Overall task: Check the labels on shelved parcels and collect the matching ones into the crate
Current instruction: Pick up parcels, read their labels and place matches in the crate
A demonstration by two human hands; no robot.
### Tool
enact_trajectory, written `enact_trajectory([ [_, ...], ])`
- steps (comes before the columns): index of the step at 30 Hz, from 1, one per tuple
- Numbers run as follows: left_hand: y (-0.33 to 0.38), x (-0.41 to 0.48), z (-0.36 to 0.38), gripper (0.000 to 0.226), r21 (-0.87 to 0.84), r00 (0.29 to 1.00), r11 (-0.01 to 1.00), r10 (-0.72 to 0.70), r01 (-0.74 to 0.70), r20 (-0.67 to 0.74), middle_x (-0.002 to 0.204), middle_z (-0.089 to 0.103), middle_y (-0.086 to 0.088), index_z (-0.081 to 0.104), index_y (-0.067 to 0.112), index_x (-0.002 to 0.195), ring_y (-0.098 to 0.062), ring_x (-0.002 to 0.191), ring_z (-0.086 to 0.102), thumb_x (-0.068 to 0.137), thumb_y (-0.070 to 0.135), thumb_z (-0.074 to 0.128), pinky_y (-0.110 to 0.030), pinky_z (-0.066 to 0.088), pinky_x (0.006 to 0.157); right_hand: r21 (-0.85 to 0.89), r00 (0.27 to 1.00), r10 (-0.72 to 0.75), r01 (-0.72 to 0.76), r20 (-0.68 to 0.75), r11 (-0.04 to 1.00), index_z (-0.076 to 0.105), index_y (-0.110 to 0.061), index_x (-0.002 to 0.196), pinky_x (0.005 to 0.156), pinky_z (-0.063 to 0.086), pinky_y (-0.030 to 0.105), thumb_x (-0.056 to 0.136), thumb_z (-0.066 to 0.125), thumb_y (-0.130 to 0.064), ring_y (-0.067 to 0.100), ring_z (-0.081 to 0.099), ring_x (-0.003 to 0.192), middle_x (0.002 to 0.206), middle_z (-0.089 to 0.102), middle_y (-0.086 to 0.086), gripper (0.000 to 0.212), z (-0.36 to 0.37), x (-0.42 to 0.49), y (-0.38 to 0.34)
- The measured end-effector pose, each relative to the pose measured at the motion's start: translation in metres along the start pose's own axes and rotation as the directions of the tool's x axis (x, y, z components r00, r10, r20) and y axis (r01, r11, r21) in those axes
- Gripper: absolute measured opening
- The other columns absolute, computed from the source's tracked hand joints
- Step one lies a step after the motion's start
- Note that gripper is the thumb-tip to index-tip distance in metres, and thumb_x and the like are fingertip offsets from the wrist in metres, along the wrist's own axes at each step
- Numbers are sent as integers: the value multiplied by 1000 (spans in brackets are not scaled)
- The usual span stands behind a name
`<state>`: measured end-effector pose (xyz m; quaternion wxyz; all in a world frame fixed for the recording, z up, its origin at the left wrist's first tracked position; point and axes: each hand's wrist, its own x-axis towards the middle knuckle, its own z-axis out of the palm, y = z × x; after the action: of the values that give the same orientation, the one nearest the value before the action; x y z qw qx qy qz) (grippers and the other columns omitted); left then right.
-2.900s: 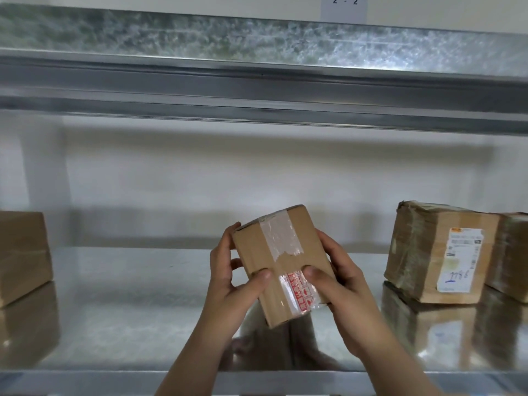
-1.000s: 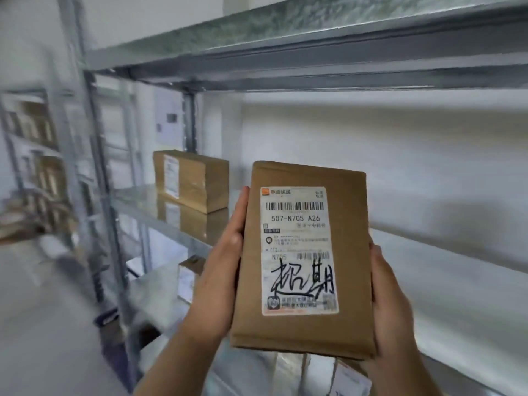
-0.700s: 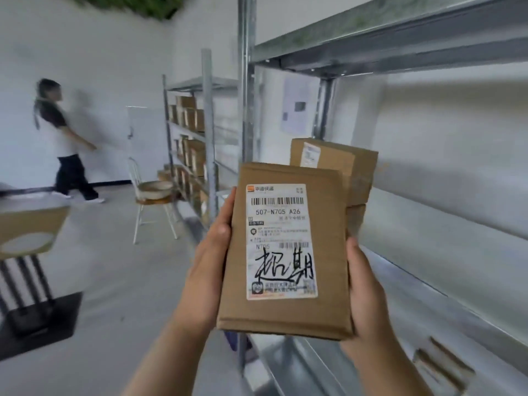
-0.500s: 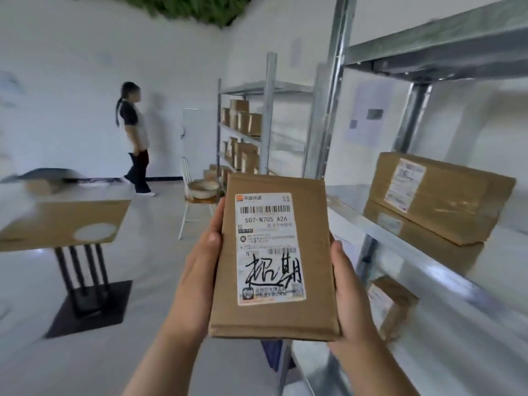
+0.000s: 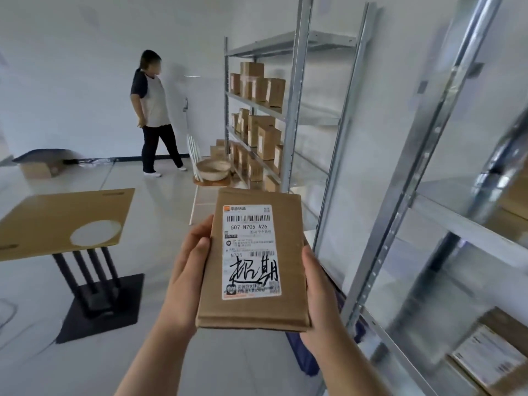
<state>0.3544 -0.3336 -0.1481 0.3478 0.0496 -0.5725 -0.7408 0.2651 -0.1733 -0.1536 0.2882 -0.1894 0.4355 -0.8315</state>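
fingers of left hand and right hand are clasping the parcel by its long edges, label facing up and readable. judging best: lowering it flat into what looks like the blue crate below.

The left hand and right hand hold a flat brown parcel by its long edges, with its label facing the camera (it reads 507-N705 A26). A table stands at nine o'clock, a person at eleven and stocked shelving at one.

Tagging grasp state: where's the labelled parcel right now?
Head view, centre: the parcel is held between the left hand and right hand, label facing the camera, just left of a shelf post.
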Motion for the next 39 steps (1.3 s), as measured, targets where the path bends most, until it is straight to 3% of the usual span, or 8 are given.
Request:
enact_trajectory([
  [5, -66, 113, 21, 34, 9, 991, 994, -109, 109, 79, 113, 69, -15, 54, 10, 128, -25, 98, 66, 100, 29, 51, -33, 60, 77, 3, 994, -1, 1, -108, 1000, 58, -22, 145, 76, 66, 40, 96, 46, -44, 31, 75, 112, 127, 76, 11, 54, -43, 95, -12],
  [13, -157, 316, 70, 28, 114, 943, 954, -292, 276, 158, 123, 72, -17, 67, 21, 127, -31, 109, 70, 104, 31, 55, -46, 55, 93, 2, 954, -34, 37, -299, 999, 60, -19, 143, 73, 66, 44, 97, 46, -48, 37, 76, 109, 125, 76, 16, 56, -127, 275, -27],
  [16, -194, 373, 81, 36, 178, 928, 937, -329, 299, 177, 134, 64, -15, 73, 30, 124, -32, 123, 66, 95, 47, 61, -54, 51, 107, -10, 922, -46, 45, -384, 999, 58, -23, 146, 76, 67, 46, 95, 49, -50, 38, 75, 110, 127, 75, 15, 59, -155, 327, -22],
  [19, -248, 425, 93, 28, 168, 875, 904, -423, 392, 235, 127, 70, -16, 71, 26, 127, -35, 116, 69, 107, 31, 51, -53, 55, 101, -16, 884, -79, 81, -461, 997, 55, -27, 148, 79, 66, 50, 101, 46, -44, 39, 74, 111, 127, 75, 15, 50, -189, 375, -16],
  [22, -316, 473, 114, 33, 193, 790, 854, -521, 484, 322, 118, 75, -15, 65, 20, 133, -33, 104, 73, 110, 18, 41, -43, 61, 88, -9, 804, -104, 122, -586, 993, 57, -27, 145, 73, 67, 48, 103, 47, -34, 37, 76, 107, 125, 76, 14, 43, -233, 418, -11],
  [26, -397, 526, 150, 34, 209, 660, 780, -615, 590, 431, 117, 76, -16, 63, 18, 135, -29, 100, 74, 110, 15, 40, -36, 65, 79, -66, 646, -150, 152, -749, 986, 58, -30, 143, 92, 60, 64, 106, 44, -26, 40, 73, 112, 128, 74, 15, 40, -292, 465, 0],
  [33, -533, 576, 197, 39, 417, 361, 636, -741, 649, 566, 121, 77, -3, 56, 26, 144, -24, 111, 74, 112, 17, 37, -39, 64, 88, -80, 367, -104, 79, -925, 994, 55, -35, 146, 93, 60, 62, 110, 43, -27, 39, 72, 116, 134, 70, 16, 39, -386, 514, 43],
  [39, -645, 543, 206, 37, 621, 153, 485, -847, 616, 510, 120, 77, 3, 61, 47, 135, -18, 111, 74, 111, 28, 41, -48, 56, 101, 42, 110, 41, 6, -993, 999, 58, -40, 140, 87, 63, 51, 110, 45, -22, 36, 76, 106, 122, 76, 14, 38, -461, 494, 107],
])
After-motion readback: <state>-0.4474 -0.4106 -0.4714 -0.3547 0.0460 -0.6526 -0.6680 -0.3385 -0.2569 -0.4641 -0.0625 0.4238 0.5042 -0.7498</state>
